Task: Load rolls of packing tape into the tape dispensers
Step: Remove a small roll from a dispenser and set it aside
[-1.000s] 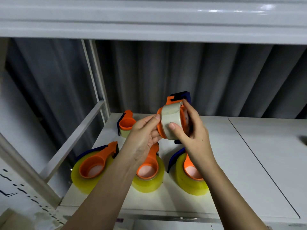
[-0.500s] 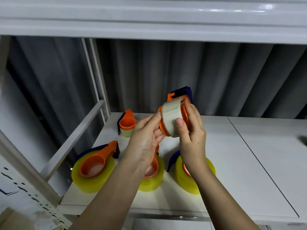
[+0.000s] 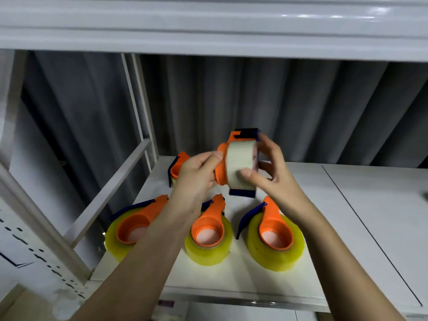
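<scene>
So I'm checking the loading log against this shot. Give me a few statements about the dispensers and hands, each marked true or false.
1. Both hands hold one dispenser above the shelf. True: the left hand and right hand grip the raised orange dispenser.
2. The roll on it is bright yellow. False: the held roll is pale and whitish.
3. Three loaded dispensers lie along the front of the white shelf. True: the yellow rolls each carry one.
4. The shelf's back left corner holds nothing. False: a smaller dispenser sits there.
</scene>
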A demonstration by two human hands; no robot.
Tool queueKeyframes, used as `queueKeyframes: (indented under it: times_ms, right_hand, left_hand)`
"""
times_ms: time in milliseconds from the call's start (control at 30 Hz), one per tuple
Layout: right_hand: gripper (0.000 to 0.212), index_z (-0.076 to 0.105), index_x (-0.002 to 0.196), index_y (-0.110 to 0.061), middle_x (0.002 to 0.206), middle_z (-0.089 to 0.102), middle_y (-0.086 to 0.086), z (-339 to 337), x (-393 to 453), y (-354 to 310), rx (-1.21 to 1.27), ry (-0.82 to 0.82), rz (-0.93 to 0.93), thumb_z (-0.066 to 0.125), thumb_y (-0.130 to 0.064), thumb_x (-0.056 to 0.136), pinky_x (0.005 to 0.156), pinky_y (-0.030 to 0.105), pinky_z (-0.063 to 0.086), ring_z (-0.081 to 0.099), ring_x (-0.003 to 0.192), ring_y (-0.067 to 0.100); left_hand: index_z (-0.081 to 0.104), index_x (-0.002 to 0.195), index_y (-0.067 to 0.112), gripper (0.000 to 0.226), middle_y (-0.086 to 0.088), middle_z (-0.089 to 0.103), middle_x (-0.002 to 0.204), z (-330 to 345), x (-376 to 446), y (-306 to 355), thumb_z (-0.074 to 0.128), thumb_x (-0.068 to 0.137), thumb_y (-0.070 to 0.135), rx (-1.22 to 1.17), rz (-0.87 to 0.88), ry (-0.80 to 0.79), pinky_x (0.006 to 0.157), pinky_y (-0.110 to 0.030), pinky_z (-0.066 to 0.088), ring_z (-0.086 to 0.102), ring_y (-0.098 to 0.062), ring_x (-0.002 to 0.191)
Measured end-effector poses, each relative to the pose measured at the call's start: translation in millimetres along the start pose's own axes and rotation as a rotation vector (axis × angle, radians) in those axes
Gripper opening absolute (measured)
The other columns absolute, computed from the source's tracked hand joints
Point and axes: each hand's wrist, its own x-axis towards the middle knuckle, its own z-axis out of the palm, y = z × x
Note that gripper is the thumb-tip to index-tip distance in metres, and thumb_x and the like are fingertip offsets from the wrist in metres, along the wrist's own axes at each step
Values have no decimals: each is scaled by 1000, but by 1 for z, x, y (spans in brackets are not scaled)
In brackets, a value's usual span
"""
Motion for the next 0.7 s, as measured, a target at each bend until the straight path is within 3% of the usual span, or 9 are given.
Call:
queueKeyframes:
  times_ms: [100,233,367,467,533,633,700]
  right_hand:
    - [69,37,140,-31,128,56,-2,-6,9,-1,161,-68,268,63,-56,80,74,30,58,66,104,15]
    - [59,46,131,-25,120,62,8,-11,13,3,209,-118,369,58,-52,81,69,35,58,71,94,22]
    - [47,48,129,-29,120,60,0,-3,12,14,66,-12,186,67,-35,86,73,34,59,67,100,19]
    - [65,42,128,-46,128,48,-17,-6,13,22,-279,-66,-81,76,-42,73,89,27,52,51,117,4]
    - [75,36,131,-50,131,41,-19,-10,13,26,-360,-126,-128,79,-39,70,93,24,48,45,121,-2]
    - [78,31,140,-41,136,42,-13,-9,13,28,-75,-136,63,78,-32,78,89,25,53,50,121,4]
    - [69,33,140,-35,133,51,-6,-8,15,25,153,-111,302,66,-48,81,80,29,57,59,113,12]
  left_hand:
    - [67,97,27,18,10,72,91,2,-4,-7,51,97,19,214,209,-70,79,-14,53,67,-1,90]
    - [68,109,15,20,3,70,102,-2,-1,-19,52,96,17,373,304,-137,84,-18,52,65,-5,98]
    - [69,99,22,17,4,73,91,-3,2,-21,52,97,20,191,125,-70,83,-22,55,69,-8,91]
    - [64,115,11,25,-8,73,98,-6,12,-23,55,95,25,2,-131,13,85,-32,56,70,-20,93]
    - [60,123,10,33,-10,71,105,-8,17,-27,56,95,27,-7,-195,29,85,-33,56,69,-22,95]
    - [62,118,10,28,-7,71,104,-7,18,-28,53,96,25,102,-91,-2,92,-35,53,67,-20,99]
    - [63,116,12,23,-2,71,101,-6,15,-27,52,97,20,146,-19,-58,89,-30,54,68,-15,98]
